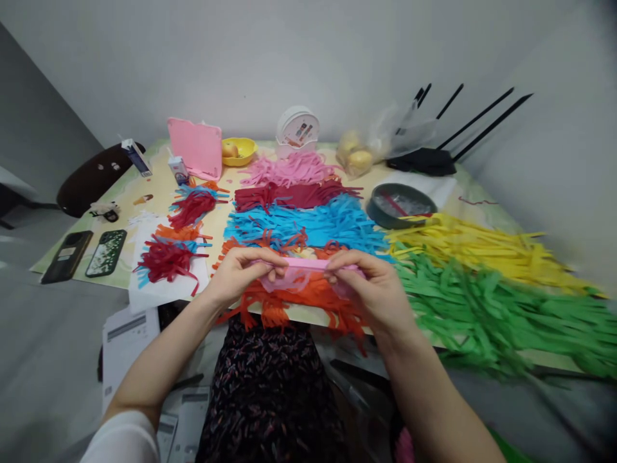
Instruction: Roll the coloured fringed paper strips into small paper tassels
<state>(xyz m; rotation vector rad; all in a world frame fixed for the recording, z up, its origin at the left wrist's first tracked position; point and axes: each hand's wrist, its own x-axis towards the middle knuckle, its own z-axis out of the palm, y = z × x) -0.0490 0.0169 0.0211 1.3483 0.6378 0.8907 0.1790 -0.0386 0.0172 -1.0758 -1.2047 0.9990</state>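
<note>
My left hand [248,273] and my right hand [373,286] pinch the two ends of a pink sheet of thin paper [307,265]. Its upper edge is pulled straight between my fingers, and a thin see-through part hangs below. Directly under it, orange fringed paper [308,294] spreads over the table's front edge. Behind that lie rows of blue fringed paper [308,222], dark red fringe [299,196] and pink fringe [294,169]. To the right are yellow fringe [486,251] and green fringe [506,308]. Mixed-colour tassel bundles [168,257] rest at left.
Two phones [106,253] lie at the table's left edge. Farther back stand drink cartons [136,157], a pink folding case [196,149], a yellow bowl [247,152], a white round container [297,128] and bagged yellow fruit [359,161]. A dark round tin [402,204] sits right of the fringes.
</note>
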